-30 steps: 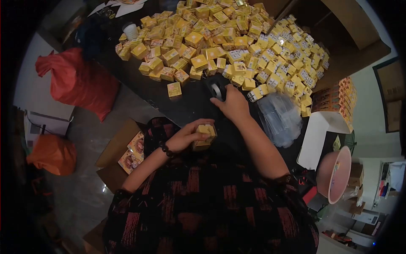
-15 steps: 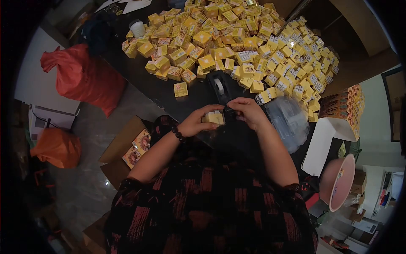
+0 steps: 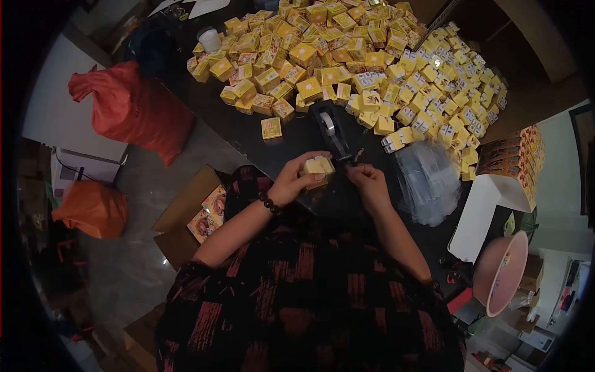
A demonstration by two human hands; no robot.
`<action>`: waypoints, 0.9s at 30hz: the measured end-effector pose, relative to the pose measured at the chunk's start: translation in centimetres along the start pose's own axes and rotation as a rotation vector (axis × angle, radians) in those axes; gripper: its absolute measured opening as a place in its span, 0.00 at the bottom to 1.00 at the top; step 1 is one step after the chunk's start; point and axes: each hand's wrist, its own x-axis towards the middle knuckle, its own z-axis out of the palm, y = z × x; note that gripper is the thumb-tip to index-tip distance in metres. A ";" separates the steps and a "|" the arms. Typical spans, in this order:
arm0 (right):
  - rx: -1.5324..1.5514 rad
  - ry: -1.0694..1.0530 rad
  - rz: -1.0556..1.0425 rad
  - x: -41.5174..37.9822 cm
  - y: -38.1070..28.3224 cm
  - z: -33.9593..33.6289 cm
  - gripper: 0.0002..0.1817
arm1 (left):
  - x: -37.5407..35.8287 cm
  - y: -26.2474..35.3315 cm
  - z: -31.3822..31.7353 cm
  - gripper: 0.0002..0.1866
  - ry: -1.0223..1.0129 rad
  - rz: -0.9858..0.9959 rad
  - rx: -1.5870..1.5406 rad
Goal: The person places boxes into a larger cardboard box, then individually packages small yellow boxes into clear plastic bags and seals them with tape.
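Observation:
My left hand (image 3: 292, 178) is wrapped round a small yellow box (image 3: 318, 166), pale side up, with a shiny clear surface along its edge. Just right of it, my right hand (image 3: 370, 186) has thumb and forefinger pinched together close to the front end of a black tape dispenser (image 3: 334, 137). Whatever sits between those fingertips is too small to make out. The dispenser carries a white-cored roll of tape and rests on the black table (image 3: 248, 133). A single yellow box (image 3: 271, 128) lies apart, left of the dispenser.
A large heap of yellow boxes (image 3: 304, 53) covers the far table. Clear plastic sleeves (image 3: 427, 180) lie at the right, beside a printed carton (image 3: 511, 164) and a pink basin (image 3: 501, 273). Left are an open cardboard box (image 3: 180, 211), a red sack (image 3: 139, 115) and an orange bag (image 3: 93, 208).
My right hand has drawn back slightly from the dispenser's front end, toward me. My left hand still holds the box, now tipped to show more of its pale top. The whole view has shifted slightly.

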 end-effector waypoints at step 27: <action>0.087 -0.147 0.178 3.1 -6.9 1.7 0.08 | 1.5 -1.0 0.4 0.31 -0.046 -0.252 -0.119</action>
